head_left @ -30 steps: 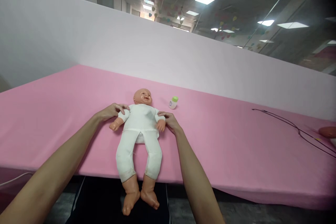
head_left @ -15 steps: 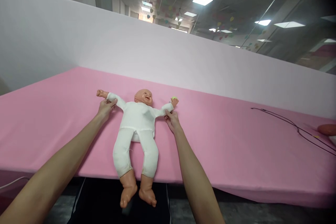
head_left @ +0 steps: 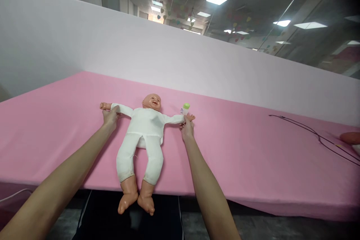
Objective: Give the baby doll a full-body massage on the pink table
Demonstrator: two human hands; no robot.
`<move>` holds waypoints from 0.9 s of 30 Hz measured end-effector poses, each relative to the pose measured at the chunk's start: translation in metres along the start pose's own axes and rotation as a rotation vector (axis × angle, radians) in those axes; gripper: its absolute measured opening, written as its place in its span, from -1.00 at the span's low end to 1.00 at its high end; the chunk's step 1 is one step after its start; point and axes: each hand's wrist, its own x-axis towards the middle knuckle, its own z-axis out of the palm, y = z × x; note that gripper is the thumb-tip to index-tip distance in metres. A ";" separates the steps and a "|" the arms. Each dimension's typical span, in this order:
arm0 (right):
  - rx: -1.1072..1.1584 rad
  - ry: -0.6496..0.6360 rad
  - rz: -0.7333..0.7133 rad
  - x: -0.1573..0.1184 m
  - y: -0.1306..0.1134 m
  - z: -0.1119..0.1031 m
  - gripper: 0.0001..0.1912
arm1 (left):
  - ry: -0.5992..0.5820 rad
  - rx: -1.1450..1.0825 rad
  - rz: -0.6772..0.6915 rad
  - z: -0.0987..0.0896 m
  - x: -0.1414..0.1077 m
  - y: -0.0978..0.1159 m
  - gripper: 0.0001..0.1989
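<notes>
A baby doll (head_left: 144, 122) with a white cloth body lies on its back on the pink-covered table (head_left: 239, 150). Its head points to the far side, and its bare feet hang over the near edge. My left hand (head_left: 110, 117) is closed round the doll's arm on the left, close to the wrist. On the other side, my right hand (head_left: 187, 128) grips the opposite arm near its wrist. Both doll arms are stretched out sideways. Just beyond my right hand stands a small clear bottle (head_left: 185, 109) with a green cap, its lower part hidden by the doll's arm.
A thin black cable (head_left: 309, 131) lies across the table's right side. A reddish-brown rounded object (head_left: 350, 138) is cut off at the right edge. Behind the table runs a low white partition (head_left: 168, 56). A white cord (head_left: 17, 194) hangs at the lower left.
The doll has shifted slightly away from me and to the left, its feet higher in view. Its arms are spread straighter and lower, and more of the green-capped bottle shows.
</notes>
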 end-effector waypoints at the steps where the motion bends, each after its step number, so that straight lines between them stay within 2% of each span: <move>1: -0.079 0.054 -0.041 0.001 0.000 -0.003 -0.70 | 0.043 0.038 0.017 -0.002 0.001 0.000 -0.45; 3: -0.243 0.126 -0.137 0.004 0.000 -0.010 -0.64 | 0.131 0.165 0.085 -0.006 0.003 0.000 -0.25; 5: -0.382 0.164 -0.213 0.006 -0.001 -0.017 -0.63 | 0.178 0.351 0.178 -0.009 0.003 0.003 -0.13; 10: -0.663 0.180 -0.214 0.001 -0.008 -0.024 -0.64 | 0.201 0.855 0.309 -0.011 -0.007 0.014 -0.31; 13: -0.782 0.157 -0.245 -0.006 -0.011 -0.020 -0.56 | 0.219 1.037 0.330 -0.009 -0.014 0.018 -0.36; 18: -0.950 0.139 -0.301 -0.012 -0.010 -0.017 -0.42 | 0.189 1.033 0.379 -0.013 -0.012 0.011 -0.43; 24: -1.044 0.176 -0.303 -0.010 -0.008 -0.023 -0.54 | 0.134 0.852 0.442 -0.017 -0.003 -0.001 -0.68; 27: -1.058 0.195 -0.378 -0.011 -0.007 -0.026 -0.55 | 0.135 0.844 0.455 -0.017 -0.004 -0.002 -0.64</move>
